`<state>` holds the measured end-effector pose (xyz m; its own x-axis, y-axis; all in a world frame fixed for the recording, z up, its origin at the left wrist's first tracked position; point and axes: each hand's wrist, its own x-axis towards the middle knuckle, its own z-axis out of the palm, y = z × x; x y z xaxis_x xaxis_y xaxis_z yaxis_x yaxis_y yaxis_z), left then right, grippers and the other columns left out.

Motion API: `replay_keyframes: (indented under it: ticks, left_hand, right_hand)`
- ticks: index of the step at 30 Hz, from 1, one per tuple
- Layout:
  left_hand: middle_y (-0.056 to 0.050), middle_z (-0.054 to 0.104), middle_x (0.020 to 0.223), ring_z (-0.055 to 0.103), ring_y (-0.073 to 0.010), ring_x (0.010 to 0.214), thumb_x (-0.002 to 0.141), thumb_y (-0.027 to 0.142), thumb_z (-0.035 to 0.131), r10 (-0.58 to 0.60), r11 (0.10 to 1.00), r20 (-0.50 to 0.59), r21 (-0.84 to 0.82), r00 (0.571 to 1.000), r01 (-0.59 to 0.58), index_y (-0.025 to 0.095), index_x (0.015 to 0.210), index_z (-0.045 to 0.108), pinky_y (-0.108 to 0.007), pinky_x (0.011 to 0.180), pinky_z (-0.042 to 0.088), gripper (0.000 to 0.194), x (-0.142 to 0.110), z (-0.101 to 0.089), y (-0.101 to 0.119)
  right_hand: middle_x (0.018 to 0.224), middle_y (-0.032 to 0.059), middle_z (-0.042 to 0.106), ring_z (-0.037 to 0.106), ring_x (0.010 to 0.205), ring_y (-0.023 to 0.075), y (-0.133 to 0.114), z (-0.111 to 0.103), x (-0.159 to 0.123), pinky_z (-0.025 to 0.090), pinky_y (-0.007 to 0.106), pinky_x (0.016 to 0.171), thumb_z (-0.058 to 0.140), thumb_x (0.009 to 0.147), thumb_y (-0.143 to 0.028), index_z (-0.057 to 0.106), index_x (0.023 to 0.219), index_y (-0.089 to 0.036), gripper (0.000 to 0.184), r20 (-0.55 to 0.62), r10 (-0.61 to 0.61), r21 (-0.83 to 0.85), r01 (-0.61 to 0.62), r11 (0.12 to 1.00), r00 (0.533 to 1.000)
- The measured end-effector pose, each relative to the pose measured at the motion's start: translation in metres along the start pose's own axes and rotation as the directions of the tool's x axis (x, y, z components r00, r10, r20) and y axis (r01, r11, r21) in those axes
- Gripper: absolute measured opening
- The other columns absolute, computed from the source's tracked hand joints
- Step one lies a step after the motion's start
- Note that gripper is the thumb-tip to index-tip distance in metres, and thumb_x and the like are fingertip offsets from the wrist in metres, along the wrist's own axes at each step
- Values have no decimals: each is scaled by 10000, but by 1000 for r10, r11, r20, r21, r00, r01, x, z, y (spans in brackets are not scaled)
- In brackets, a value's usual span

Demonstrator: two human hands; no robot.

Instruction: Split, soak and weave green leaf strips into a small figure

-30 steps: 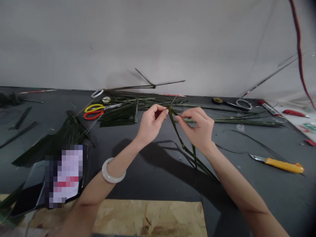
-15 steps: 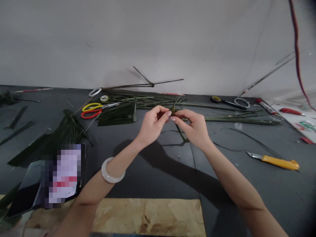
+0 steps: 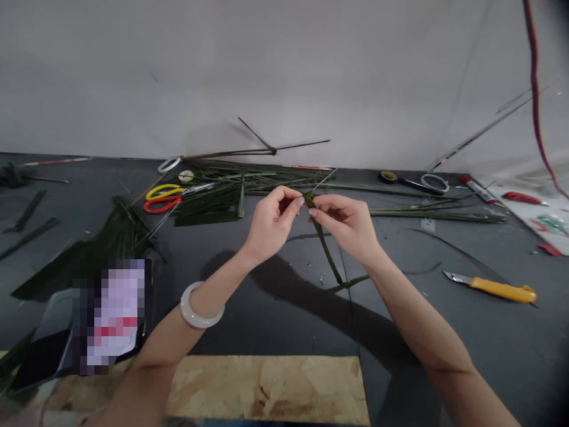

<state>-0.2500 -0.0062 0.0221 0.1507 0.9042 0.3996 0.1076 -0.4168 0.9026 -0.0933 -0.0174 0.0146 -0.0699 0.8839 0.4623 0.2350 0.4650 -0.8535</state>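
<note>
Between my hands is a dark green leaf strip, folded into a small knot-like piece at its top. Its tail hangs down and bends sharply to the right just above the table. My left hand pinches the left side of the folded part with thumb and index finger. On its other side, my right hand grips the fold between thumb and fingertips. A thin, light, wire-like strand sticks up to the right from the fold. The fingers partly hide the fold itself. A white bangle circles my left wrist.
Long leaf strips lie along the wall behind my hands. Scissors with red and yellow handles rest to the left, above a phone. At right are a yellow-handled knife and black tape. A wooden board is nearest me.
The leaf strip's tail has swung lower, its bend now farther down and right. The wire-like strand leans more to the right. Both hands keep their pinch at nearly the same place.
</note>
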Motion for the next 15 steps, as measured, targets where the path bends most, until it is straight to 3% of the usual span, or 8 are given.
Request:
replay_keyframes:
  ticks: [7, 11, 15]
  left_hand:
    - [-3, 611, 669, 579, -116, 619, 792, 397, 653, -53, 998, 103, -23, 993, 56, 164, 785, 595, -236, 598, 475, 240, 7, -9, -3]
    - [-3, 619, 675, 594, -116, 625, 809, 383, 637, -31, 999, 83, -26, 996, 33, 164, 789, 583, -235, 604, 481, 226, 6, -7, -4]
    - [10, 598, 633, 583, -112, 598, 822, 315, 623, -28, 1000, 45, 4, 999, 28, 168, 781, 580, -223, 567, 453, 159, 3, -4, -3]
  right_hand:
    - [669, 6, 665, 598, 618, 132, 2, -1, 2, 510, 285, 614, 687, 738, -341, 684, 793, -179, 171, 64, 64, 65, -68, 996, 996]
    - [764, 29, 710, 634, 686, 150, 1, -2, 3, 534, 303, 664, 724, 704, -358, 700, 782, -176, 199, 90, 115, 96, -123, 988, 989]
    - [734, 24, 710, 634, 668, 150, -1, -3, 3, 538, 303, 662, 740, 685, -325, 705, 741, -177, 162, 36, 126, 81, -129, 988, 991]
